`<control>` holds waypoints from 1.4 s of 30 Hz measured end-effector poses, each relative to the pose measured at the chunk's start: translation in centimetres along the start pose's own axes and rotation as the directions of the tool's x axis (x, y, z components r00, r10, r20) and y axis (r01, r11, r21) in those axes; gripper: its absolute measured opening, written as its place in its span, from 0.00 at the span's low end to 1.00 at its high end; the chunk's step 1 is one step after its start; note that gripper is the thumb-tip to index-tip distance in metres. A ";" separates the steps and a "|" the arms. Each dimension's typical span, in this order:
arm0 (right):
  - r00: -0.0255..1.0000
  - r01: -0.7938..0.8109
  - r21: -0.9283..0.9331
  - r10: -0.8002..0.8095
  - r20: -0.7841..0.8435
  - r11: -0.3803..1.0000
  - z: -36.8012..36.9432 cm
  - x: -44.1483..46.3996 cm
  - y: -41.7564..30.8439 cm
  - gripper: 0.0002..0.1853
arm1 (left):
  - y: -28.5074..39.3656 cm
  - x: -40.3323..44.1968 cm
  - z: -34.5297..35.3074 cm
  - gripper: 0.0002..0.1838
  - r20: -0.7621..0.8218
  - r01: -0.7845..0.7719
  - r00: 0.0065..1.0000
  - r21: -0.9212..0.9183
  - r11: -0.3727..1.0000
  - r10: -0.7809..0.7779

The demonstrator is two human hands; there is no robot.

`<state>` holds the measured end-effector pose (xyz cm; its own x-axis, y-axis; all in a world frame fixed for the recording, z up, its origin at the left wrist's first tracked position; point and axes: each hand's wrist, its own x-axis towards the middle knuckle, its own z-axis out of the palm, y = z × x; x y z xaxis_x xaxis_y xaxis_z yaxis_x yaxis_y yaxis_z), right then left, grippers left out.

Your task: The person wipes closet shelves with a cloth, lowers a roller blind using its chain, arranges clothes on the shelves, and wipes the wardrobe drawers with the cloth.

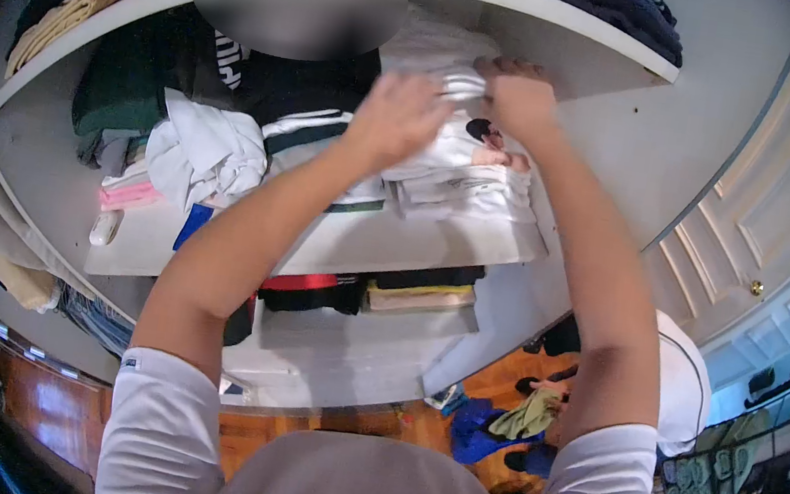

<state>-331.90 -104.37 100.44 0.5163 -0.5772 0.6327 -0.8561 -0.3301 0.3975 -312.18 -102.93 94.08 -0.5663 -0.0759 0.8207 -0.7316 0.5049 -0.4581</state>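
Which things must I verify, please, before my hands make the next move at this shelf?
1. Right hand at the folded white clothes: ok.
2. Left hand gripping firmly: cannot tell, it is blurred.
3. Folded white clothes resting on the shelf: ok.
4. White garment further left folded neatly: not ok, it is crumpled.
5. Floor free of clothes: not ok, blue cloth lies there.

We see smooth shelf (406, 240); creased, matt cloth shirts (449, 166) on shelf; glossy wood floor (57, 392) below shelf.
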 end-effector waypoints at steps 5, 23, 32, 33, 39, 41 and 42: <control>0.975 -0.160 0.162 0.181 -0.126 0.974 -0.7 1.4 2.3 0.24 | 1.7 -2.4 -0.6 0.29 0.312 0.137 0.948 -0.233 0.963 -0.060; 0.986 -0.010 0.192 0.042 -0.164 0.981 0.3 -4.1 -1.4 0.14 | -0.4 -3.1 -1.4 0.21 0.616 0.461 0.729 -0.118 0.880 -0.300; 0.971 -0.149 0.191 0.181 -0.160 0.970 2.5 -5.1 -4.4 0.47 | -1.4 -0.9 -0.5 0.16 0.516 0.631 0.709 -0.159 0.759 -0.481; 0.967 -0.159 0.218 0.196 -0.163 0.963 2.9 -4.6 -3.9 0.49 | -1.4 -1.1 -0.1 0.16 0.506 0.655 0.701 -0.176 0.735 -0.503; 0.976 -0.181 0.249 0.205 -0.075 0.951 2.2 -4.2 -3.9 0.46 | -0.7 -1.4 -0.2 0.15 0.463 0.709 0.687 -0.257 0.656 -0.561; 0.982 -0.156 0.229 0.176 -0.073 0.961 2.4 -4.6 -4.0 0.44 | 0.0 -2.0 -0.4 0.16 0.442 0.694 0.710 -0.308 0.650 -0.548; 0.987 -0.133 0.204 0.149 -0.063 0.970 2.4 -4.8 -4.0 0.44 | 0.5 -2.3 -0.6 0.16 0.430 0.683 0.724 -0.335 0.649 -0.539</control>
<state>-331.01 -102.06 94.17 0.3833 -0.5716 0.7255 -0.9033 -0.3959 0.1653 -311.02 -101.98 92.14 -0.1787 -0.6971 0.6944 -0.7343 0.5642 0.3775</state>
